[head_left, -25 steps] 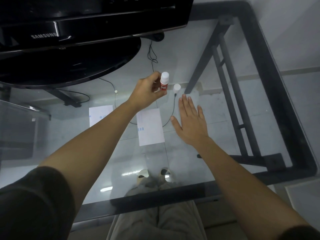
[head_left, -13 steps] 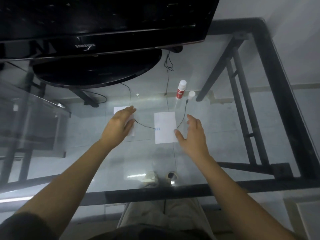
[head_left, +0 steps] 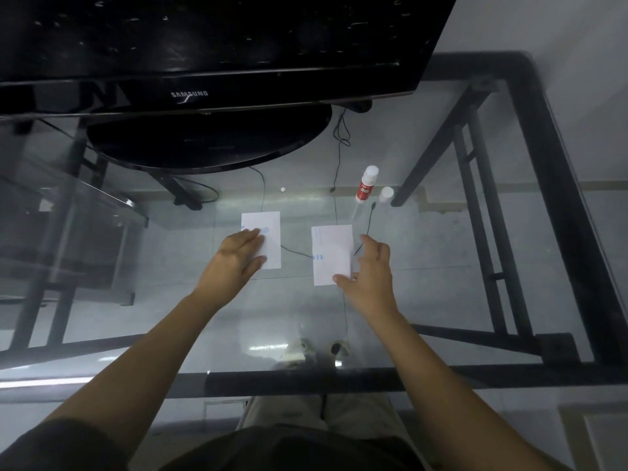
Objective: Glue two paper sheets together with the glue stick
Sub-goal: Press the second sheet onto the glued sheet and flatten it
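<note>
Covering left sheet point(head_left: 268, 232) corner, left hand point(head_left: 238, 256), print blurred

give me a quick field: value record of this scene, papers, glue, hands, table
surface: glass table with black frame
left paper: flat on the glass, left hand resting on its near left part
right paper: flat, apart from the left one, right hand touching its right edge
glue stick: standing beyond the right paper, uncapped
cap: beside the stick, to its right
papers joined: not yet
background: black monitor
</note>
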{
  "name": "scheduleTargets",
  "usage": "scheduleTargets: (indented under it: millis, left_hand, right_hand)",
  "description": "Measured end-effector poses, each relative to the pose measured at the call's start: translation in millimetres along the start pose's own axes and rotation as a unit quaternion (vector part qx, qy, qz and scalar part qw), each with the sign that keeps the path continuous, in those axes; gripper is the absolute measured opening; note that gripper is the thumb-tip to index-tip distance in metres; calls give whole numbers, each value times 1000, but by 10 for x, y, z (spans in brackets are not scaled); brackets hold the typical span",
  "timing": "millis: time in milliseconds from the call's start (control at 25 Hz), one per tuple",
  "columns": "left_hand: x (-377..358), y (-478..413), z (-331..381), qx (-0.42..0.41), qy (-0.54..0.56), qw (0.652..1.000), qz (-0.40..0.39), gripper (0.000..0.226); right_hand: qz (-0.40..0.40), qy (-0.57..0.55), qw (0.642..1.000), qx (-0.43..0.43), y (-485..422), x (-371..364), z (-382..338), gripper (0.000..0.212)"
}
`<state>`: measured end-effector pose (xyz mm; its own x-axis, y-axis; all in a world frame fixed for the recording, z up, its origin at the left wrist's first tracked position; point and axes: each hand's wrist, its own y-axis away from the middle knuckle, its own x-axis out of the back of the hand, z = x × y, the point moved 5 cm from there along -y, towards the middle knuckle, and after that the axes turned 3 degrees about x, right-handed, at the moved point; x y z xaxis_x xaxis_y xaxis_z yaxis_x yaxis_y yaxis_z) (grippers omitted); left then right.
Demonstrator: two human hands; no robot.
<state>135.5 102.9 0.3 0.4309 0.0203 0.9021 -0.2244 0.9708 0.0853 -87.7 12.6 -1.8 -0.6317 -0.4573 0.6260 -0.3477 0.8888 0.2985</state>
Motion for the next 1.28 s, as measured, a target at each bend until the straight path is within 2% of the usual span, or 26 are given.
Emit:
scheduleTargets:
  millis: [120,240,320,440,640,800,880,960,1040,1080,1160,1200,1280]
  left_hand:
    - [-34,-15,99,-9,5,1000,2,38]
    - [-108,-37,304,-36,7,999,3,38]
    - [-177,-57,455,-51,3,999,7,38]
    - [-295,-99,655,-52,17,999,1,39]
    - [-441,-146,891,-55,28,998,-9,41]
    - [-486,-151,917,-37,30,999,-14,44]
    - [-466,-141,925,-31,59,998,-20,46]
    - [-377,-136,910,8,130,991,3,44]
    - [-206,-160,830,101,245,962,60,32]
    - [-136,-183,788,158,324,931,61,30]
    - [-69,-237,767,235,450,862,9,34]
    - [-50,-258,785,246,472,847,-18,33]
    - [-22,-294,822,249,476,842,-39,24]
  right_hand:
    - [5,-28,1000,-2,6,12,19,81]
    - [20,-91,995,-45,15,105,147,79]
    - [43,-137,987,-76,26,223,250,72]
    - [77,-191,976,-73,73,385,329,57]
    - [143,-226,963,-23,212,487,399,24]
    - [203,-181,961,59,310,530,313,19]
    - [200,-143,961,128,329,533,214,17]
    - [154,-134,964,170,333,477,154,15]
    - [102,-139,972,159,332,380,86,15]
    - [93,-118,974,167,345,335,34,17]
    - [95,-41,975,198,364,227,-41,25]
    - [95,-27,974,203,355,189,-79,26]
    - [84,-35,979,184,325,140,-161,26]
